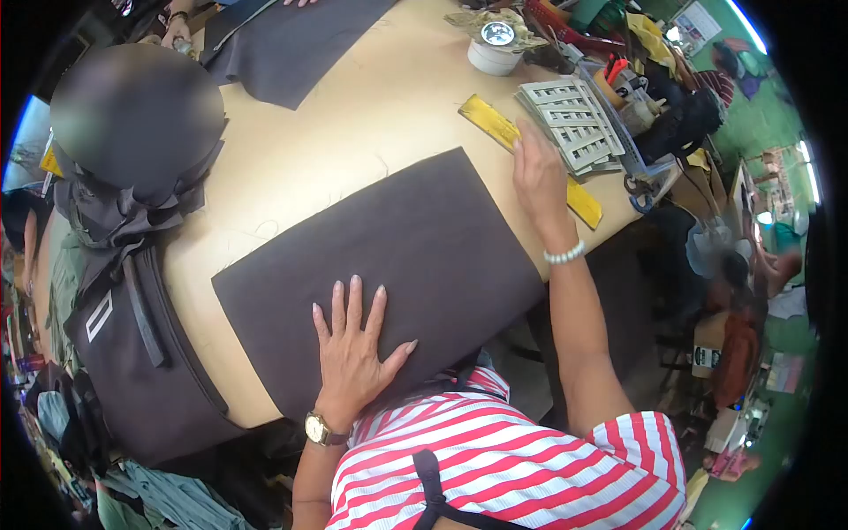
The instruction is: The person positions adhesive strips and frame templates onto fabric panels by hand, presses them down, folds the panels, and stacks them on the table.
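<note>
A dark rectangular fabric piece point(380, 238) lies flat along the table's near edge. My left hand point(353, 349) rests palm down on its lower part, fingers spread, with a watch on the wrist. To the right of the fabric, my right hand point(541, 177) is over a long yellow ruler point(488, 121), whose ends show on both sides of it. The fingers of that hand are close together; whether they grip the ruler or only touch it, I cannot tell. Beside the ruler lies a stack of pale slotted templates point(572, 119).
Dark cloth point(291, 62) lies at the far side near another person's hand point(177, 31). A white round container point(495, 55) stands beyond the ruler. Blue-handled scissors point(640, 194) are at the right edge. More dark fabric point(150, 371) hangs at left.
</note>
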A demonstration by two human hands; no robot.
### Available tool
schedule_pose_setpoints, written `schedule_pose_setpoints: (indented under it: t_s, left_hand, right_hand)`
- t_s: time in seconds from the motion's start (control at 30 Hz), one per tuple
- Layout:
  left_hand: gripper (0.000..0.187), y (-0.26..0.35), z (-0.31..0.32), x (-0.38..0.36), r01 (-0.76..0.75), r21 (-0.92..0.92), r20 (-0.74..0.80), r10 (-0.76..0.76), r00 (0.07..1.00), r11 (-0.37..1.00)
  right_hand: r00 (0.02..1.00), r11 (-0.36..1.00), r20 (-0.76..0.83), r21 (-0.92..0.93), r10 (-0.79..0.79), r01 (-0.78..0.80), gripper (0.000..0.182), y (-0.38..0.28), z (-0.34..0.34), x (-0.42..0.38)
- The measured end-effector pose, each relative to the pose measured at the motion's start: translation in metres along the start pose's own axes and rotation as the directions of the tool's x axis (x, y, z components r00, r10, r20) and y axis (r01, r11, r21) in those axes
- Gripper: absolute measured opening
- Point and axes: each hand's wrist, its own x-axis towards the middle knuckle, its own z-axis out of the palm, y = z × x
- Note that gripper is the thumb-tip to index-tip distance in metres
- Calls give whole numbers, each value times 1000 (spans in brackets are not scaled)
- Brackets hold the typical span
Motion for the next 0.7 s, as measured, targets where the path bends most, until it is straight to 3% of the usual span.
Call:
schedule_pose_setpoints:
  t_s: [0.17,0.2,0.3,0.33,0.4,0.47,0.5,0.53,0.57,0.6,0.7]
  left_hand:
    - [76,-3,-1,-12,9,-8,24,-9,1000,1000]
    - [76,-3,0,-14,8,0,28,-8,1000,1000]
    - [76,-2,3,-20,-4,5,40,4,999,1000]
    - [76,-2,4,-19,-12,8,34,12,999,1000]
    - [75,1,5,-15,-25,-2,22,25,999,1000]
    - [74,4,7,-11,-25,-30,7,25,1000,999]
    - [74,7,9,-10,-29,-43,0,29,1000,999]
    - [73,8,10,-10,-25,-47,-13,24,1000,999]
    - [73,9,14,-10,-21,-44,-27,19,999,999]
    - [73,9,15,-11,-17,-52,-25,16,1000,999]
    - [72,10,17,-14,-12,-54,-24,11,1000,998]
  right_hand:
    - [997,977,29,-206,70,-62,48,17,43,4]
    - [988,983,21,-106,150,-147,52,7,33,5]
    - [984,989,-132,106,121,-107,53,8,24,9]
    - [977,955,-45,228,208,-193,49,2,15,14]
    - [988,952,-122,301,90,-49,39,-3,4,26]
    - [985,869,-114,491,130,-58,28,-44,-37,44]
    - [960,850,-281,504,-7,154,25,-57,-49,53]
    - [956,809,-294,563,2,171,26,-80,-67,57]
    - [916,756,-386,565,-113,332,25,-99,-78,63]
    - [931,705,-353,637,-94,313,30,-116,-87,60]
    - [906,626,-235,660,-353,415,32,-161,-84,43]
